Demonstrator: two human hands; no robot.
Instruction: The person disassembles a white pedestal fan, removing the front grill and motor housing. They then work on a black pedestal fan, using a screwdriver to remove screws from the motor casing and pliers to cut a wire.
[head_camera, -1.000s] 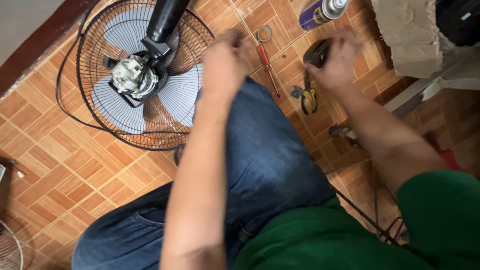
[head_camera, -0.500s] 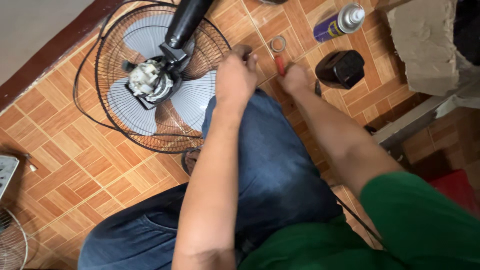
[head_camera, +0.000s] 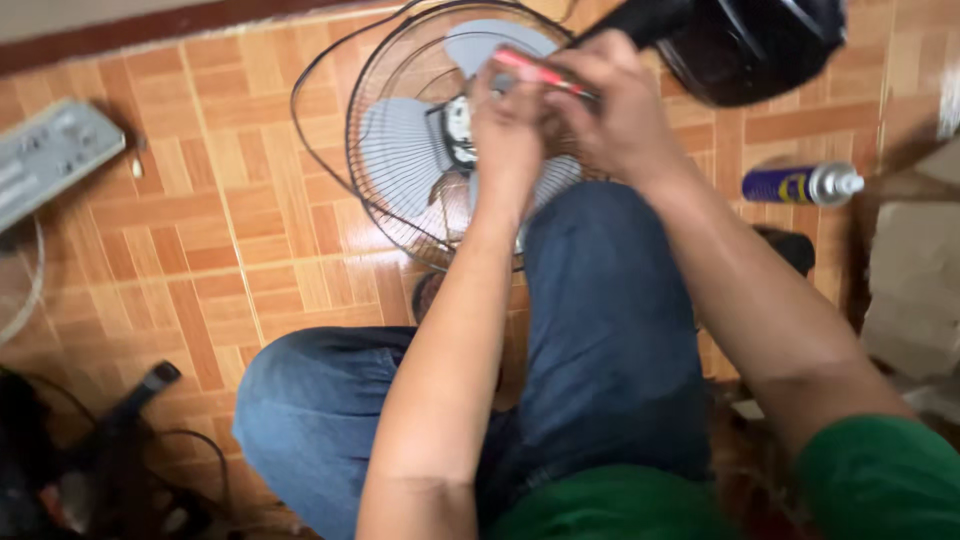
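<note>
A fan lies flat on the orange tiled floor, with a wire guard (head_camera: 385, 215), pale blades (head_camera: 400, 150) and a motor hub (head_camera: 458, 125). Its black base (head_camera: 745, 45) is at the top right. Both my hands are raised together over the hub. A red-handled screwdriver (head_camera: 530, 68) lies across them. My left hand (head_camera: 505, 130) pinches the handle end. My right hand (head_camera: 620, 115) is closed around the shaft end. My jeans-clad knee (head_camera: 610, 300) sits just below the guard and hides its near edge.
A blue spray can (head_camera: 800, 185) with a grey cap lies right of the fan, above a small black object (head_camera: 795, 248). A pale block (head_camera: 915, 290) stands at the far right. A grey panel (head_camera: 50, 155) lies at the left. Black cables and a black tool (head_camera: 135, 395) are at the lower left.
My right hand left the black object, took the red screwdriver from the floor and lifted it over the fan hub. My left hand joined it there. The view shifted right.
</note>
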